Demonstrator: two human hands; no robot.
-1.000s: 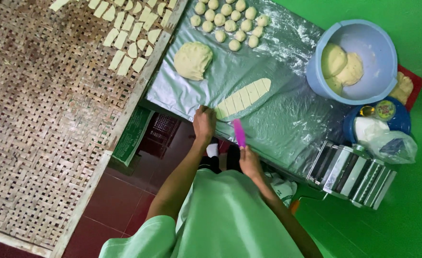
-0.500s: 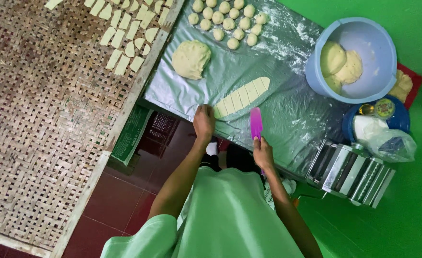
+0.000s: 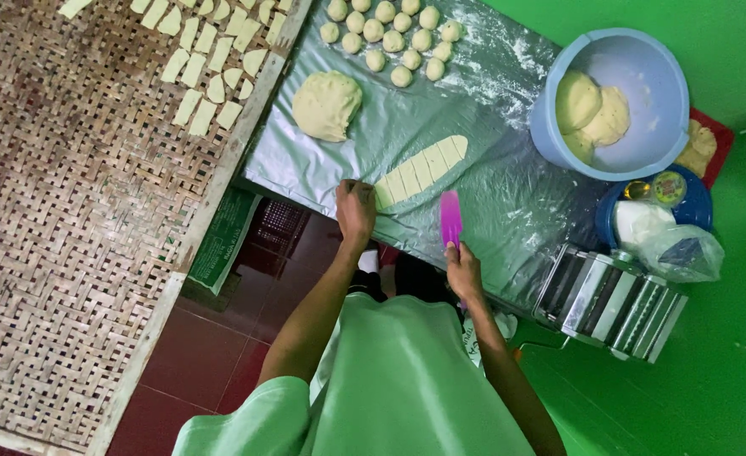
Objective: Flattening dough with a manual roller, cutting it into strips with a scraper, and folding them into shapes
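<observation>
- Left hand [image 3: 356, 209] at near edge of plastic-covered table [image 3: 508, 194], forearm extended forward, fingers curled and pinching end piece of cut dough strip [image 3: 421, 171].
- Right hand [image 3: 463, 272] closed around handle of pink scraper [image 3: 451, 219], blade flat on plastic, just right of strip.
- Strip lying diagonally, sliced crosswise into segments.
- Metal pasta roller [image 3: 614, 300] at right edge; clear plastic bag [image 3: 681, 252] beside blue lidded tub [image 3: 701, 203].
- Green flat packet [image 3: 225, 241] below table edge, beside woven tray [image 3: 69, 219].
- Farther: flattened dough mound [image 3: 327, 105], dough balls [image 3: 390, 38], blue bowl [image 3: 643, 51] holding dough lumps.
</observation>
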